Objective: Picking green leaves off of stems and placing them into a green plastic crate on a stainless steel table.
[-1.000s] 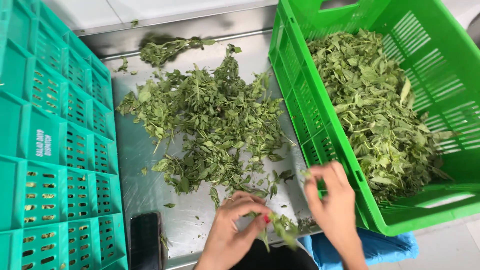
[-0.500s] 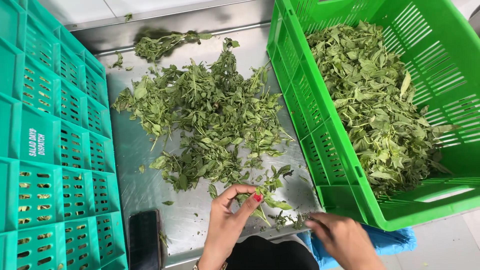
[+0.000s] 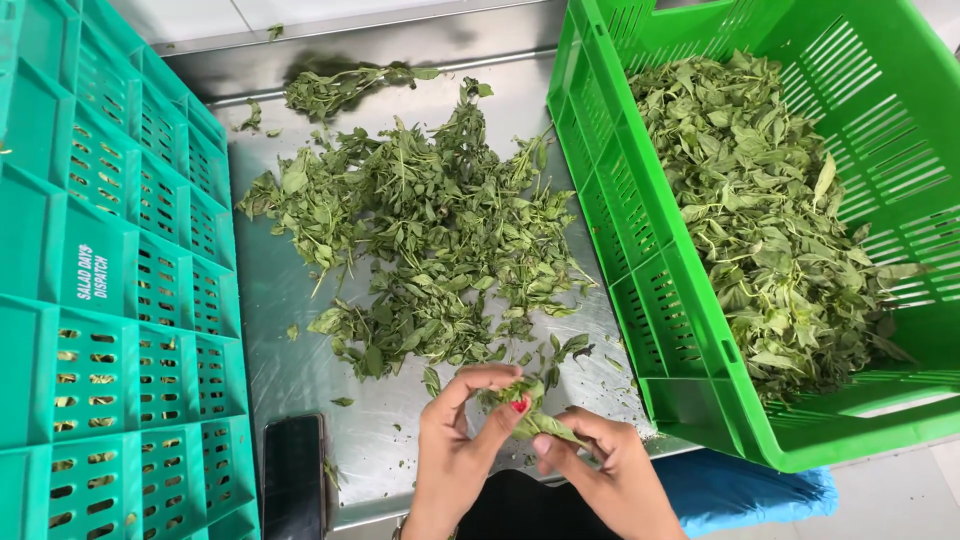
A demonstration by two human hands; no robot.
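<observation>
A teal crate (image 3: 100,300) fills the 9 o'clock side of the view, its slotted wall standing against the steel table (image 3: 300,370); its left part is cut off by the frame edge. A dark phone (image 3: 293,475) lies flat at 7 o'clock, just beside the crate wall, its lower end cut off. A loose pile of leafy sprigs (image 3: 420,240) covers the table centre, with a smaller clump (image 3: 340,88) at 12 o'clock near the back ledge. At 6 o'clock the left hand (image 3: 455,455) pinches a small herb sprig (image 3: 525,405) between thumb and curled fingers; the right hand (image 3: 610,470) touches the same sprig from 3 o'clock, its fingertips closed on a leaf. The sprig sits between both hands, just below the pile. A green crate (image 3: 660,300) at 3 o'clock holds picked leaves (image 3: 770,210); its far corner is out of frame. A blue object (image 3: 750,490) under this crate is largely hidden.
</observation>
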